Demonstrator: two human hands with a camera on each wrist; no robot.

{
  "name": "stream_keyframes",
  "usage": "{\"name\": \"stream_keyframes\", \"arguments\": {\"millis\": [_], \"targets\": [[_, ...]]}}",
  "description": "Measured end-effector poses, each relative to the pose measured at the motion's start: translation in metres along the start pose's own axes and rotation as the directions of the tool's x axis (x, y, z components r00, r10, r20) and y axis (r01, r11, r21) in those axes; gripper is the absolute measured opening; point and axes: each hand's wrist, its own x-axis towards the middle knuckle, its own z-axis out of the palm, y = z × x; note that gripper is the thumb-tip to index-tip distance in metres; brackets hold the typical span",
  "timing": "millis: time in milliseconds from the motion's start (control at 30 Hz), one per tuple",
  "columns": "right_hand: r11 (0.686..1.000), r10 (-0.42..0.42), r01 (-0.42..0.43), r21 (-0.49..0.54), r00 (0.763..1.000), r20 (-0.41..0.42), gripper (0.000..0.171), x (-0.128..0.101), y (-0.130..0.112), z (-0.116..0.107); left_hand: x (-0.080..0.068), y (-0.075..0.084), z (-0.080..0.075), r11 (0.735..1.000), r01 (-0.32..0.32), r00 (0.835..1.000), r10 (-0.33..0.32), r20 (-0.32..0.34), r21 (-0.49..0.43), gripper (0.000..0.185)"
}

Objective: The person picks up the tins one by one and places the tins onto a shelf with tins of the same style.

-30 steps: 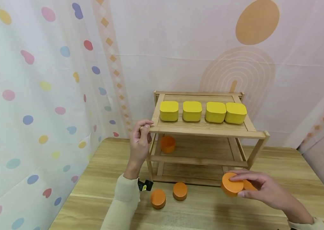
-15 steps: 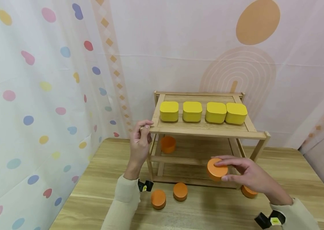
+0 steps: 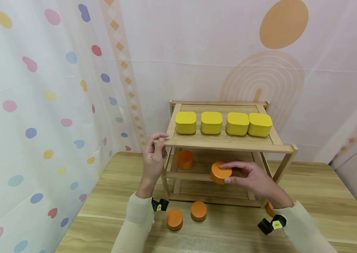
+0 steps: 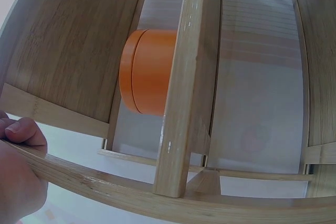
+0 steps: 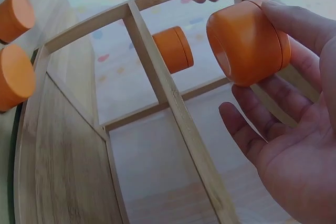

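My right hand (image 3: 254,177) pinches a round orange tin (image 3: 220,173) between thumb and fingers, in front of the middle shelf (image 3: 194,175) of a wooden rack. Seen from the right wrist, the held tin (image 5: 244,43) is tilted, its lid side toward the palm. My left hand (image 3: 154,151) grips the front left corner of the rack's top shelf (image 3: 222,144). On the middle shelf's left end stands another orange tin (image 3: 185,159), which the left wrist view shows with a lid seam (image 4: 149,72).
Several yellow rounded-square tins (image 3: 211,123) stand in a row on the top shelf. Two orange tins (image 3: 174,219) (image 3: 198,211) sit on the table before the rack. Another orange tin (image 3: 270,208) by the right front leg is partly hidden by the right arm.
My right hand has carried the orange tin leftward and away from me, from over the table's right side to the middle shelf's front. My left hand stays on the rack's corner.
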Motion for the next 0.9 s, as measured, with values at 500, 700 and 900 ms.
{"name": "stream_keyframes", "arguments": {"millis": [500, 700, 900], "targets": [[0.995, 0.070, -0.074, -0.071, 0.996, -0.053, 0.039, 0.038, 0.006, 0.017, 0.001, -0.001, 0.001, 1.000, -0.021, 1.000, 0.021, 0.003, -0.012, 0.026], [0.998, 0.052, -0.053, -0.039, 0.998, -0.019, 0.034, 0.046, 0.008, 0.030, 0.001, -0.001, 0.001, 1.000, -0.018, 1.000, 0.018, 0.005, -0.005, 0.027], [0.993, 0.111, -0.112, -0.043, 0.993, -0.029, 0.028, 0.048, 0.010, 0.036, 0.001, -0.002, 0.000, 1.000, -0.026, 1.000, 0.026, 0.005, -0.001, 0.027]]}}
